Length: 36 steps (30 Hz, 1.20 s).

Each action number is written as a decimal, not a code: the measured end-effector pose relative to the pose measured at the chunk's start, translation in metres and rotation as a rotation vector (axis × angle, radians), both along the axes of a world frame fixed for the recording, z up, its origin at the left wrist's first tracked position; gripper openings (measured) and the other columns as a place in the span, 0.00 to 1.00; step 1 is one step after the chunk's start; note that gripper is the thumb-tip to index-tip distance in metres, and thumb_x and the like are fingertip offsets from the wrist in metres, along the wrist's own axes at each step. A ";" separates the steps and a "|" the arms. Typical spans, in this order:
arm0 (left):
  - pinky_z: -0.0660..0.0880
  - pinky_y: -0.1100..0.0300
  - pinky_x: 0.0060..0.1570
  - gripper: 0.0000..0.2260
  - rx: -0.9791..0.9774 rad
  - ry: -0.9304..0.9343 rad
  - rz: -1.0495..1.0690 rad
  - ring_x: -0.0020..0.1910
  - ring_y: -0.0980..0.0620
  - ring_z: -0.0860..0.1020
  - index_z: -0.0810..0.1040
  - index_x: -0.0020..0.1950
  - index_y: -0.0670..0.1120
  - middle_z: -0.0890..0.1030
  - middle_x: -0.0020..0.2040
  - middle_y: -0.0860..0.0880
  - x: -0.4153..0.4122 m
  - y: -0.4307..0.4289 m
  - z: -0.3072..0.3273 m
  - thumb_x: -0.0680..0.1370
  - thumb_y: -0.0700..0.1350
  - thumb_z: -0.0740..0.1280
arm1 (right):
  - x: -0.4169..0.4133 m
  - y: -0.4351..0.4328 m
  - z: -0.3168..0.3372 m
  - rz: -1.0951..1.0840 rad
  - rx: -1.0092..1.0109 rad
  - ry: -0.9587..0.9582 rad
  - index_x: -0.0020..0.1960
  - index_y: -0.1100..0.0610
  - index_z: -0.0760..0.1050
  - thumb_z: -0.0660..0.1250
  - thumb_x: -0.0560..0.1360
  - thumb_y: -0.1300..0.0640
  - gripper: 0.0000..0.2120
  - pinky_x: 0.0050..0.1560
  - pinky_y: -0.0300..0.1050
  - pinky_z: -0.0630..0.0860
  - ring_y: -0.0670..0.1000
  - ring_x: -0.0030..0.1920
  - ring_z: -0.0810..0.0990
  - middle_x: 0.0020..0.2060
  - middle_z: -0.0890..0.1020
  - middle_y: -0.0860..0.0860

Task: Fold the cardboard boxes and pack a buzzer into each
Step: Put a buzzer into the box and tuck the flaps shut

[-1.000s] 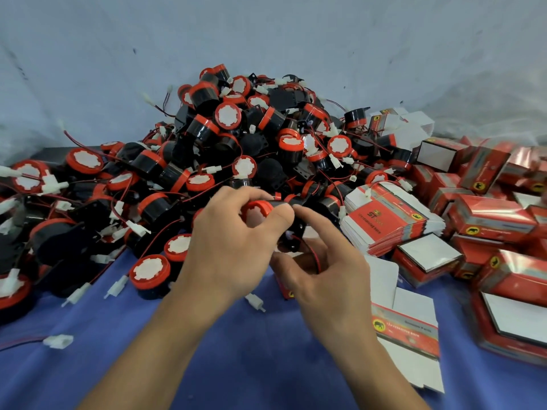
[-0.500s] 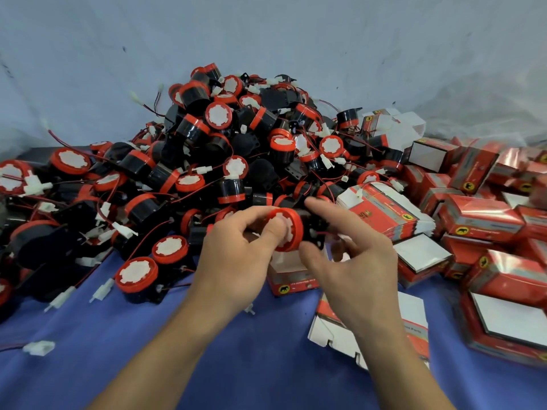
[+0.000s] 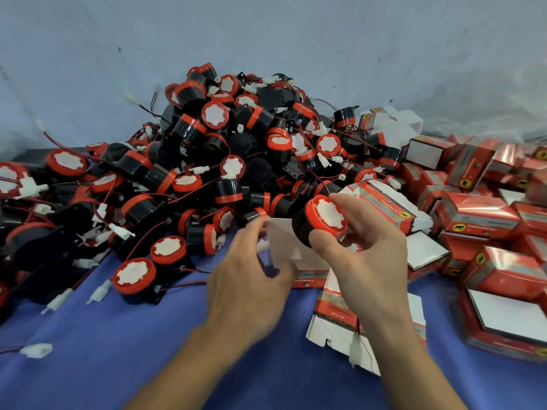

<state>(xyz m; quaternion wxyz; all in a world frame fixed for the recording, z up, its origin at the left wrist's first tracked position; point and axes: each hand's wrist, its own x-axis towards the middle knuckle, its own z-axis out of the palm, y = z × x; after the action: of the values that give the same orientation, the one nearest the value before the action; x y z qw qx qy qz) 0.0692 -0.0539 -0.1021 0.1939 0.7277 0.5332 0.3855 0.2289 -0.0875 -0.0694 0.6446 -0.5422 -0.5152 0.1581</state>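
My right hand (image 3: 367, 261) grips a black buzzer (image 3: 321, 221) with a red cap and white sticker, its cap turned toward me. The buzzer's red wire hangs under my wrist and ends in a white connector (image 3: 355, 350). Just left of the buzzer stands an open red and white cardboard box (image 3: 299, 261) on the blue cloth. My left hand (image 3: 251, 279), blurred, holds the box's raised white flap between fingers and thumb. The buzzer hovers over the box's open top.
A large pile of buzzers (image 3: 225, 161) with loose wires fills the back and left. A stack of flat boxes (image 3: 387, 202) lies behind my right hand. Several folded red boxes (image 3: 479, 214) crowd the right side. One flat box (image 3: 331, 318) lies under my right forearm.
Both hands held the buzzer before. My left hand has let go and dropped to the box flap, while my right hand keeps the buzzer and has turned its cap toward me.
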 end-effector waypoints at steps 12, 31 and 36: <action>0.78 0.71 0.47 0.23 -0.137 -0.395 -0.205 0.55 0.67 0.81 0.73 0.62 0.66 0.81 0.56 0.69 -0.006 0.017 -0.012 0.79 0.39 0.73 | -0.020 -0.002 -0.008 -0.017 -0.009 -0.591 0.66 0.39 0.74 0.70 0.69 0.53 0.26 0.62 0.33 0.70 0.32 0.60 0.72 0.57 0.72 0.21; 0.81 0.57 0.52 0.25 -0.256 -0.521 -0.195 0.58 0.59 0.82 0.75 0.68 0.65 0.83 0.60 0.62 -0.008 0.014 -0.017 0.71 0.50 0.69 | -0.027 0.015 -0.013 0.106 -0.394 -1.065 0.71 0.42 0.73 0.64 0.71 0.54 0.28 0.77 0.47 0.52 0.46 0.68 0.73 0.64 0.80 0.40; 0.79 0.61 0.58 0.20 -0.253 -0.465 -0.199 0.62 0.62 0.80 0.71 0.71 0.64 0.82 0.62 0.63 -0.006 0.012 -0.018 0.79 0.53 0.66 | -0.024 0.014 -0.008 0.250 -0.403 -0.940 0.73 0.40 0.72 0.58 0.66 0.58 0.36 0.79 0.44 0.49 0.43 0.71 0.67 0.66 0.76 0.35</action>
<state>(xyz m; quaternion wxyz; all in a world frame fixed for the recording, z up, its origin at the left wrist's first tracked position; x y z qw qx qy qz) 0.0633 -0.0418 -0.1202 0.4371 0.6387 0.4441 0.4514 0.2046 -0.0737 -0.0773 0.2030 -0.6025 -0.7687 0.0694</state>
